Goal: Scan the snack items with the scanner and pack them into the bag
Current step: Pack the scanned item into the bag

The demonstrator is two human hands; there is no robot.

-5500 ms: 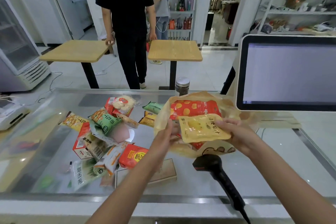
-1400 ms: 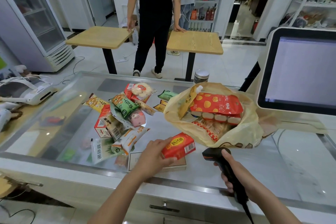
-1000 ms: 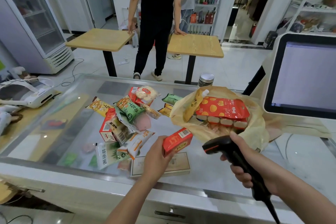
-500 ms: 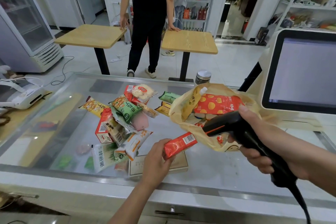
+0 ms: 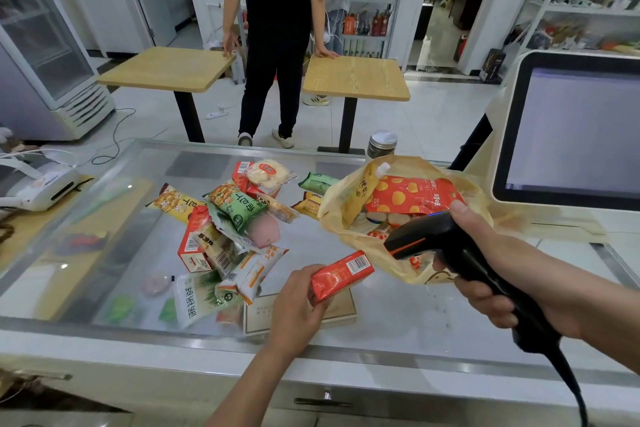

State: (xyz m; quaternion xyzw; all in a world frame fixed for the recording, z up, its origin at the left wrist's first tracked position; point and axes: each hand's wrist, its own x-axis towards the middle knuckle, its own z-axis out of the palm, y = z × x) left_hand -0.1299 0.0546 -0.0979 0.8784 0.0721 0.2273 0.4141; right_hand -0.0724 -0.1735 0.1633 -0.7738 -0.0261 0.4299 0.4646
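Above the counter, left hand holds red packet beside scanner

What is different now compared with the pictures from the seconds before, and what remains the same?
The yellow pouch that both hands held now sits in the bag. The left hand took a red packet from the counter and lifted it, barcode showing. The right hand took the scanner off the counter, raised it and aims it at the packet. The snack pile and bag stayed in place.
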